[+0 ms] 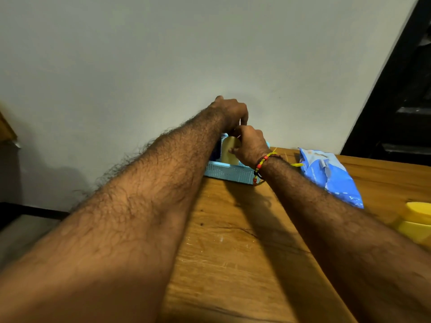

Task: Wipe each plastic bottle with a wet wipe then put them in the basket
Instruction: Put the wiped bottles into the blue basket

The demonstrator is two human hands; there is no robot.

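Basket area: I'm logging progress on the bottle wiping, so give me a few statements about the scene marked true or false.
1. The blue basket sits at the table's far edge by the wall. True.
2. A pale bottle stands upright in the basket. True.
3. The blue wipes pack lies inside the basket. False: it lies on the table, right of the basket.
4. Only the left hand is over the basket. False: the right hand is there too.
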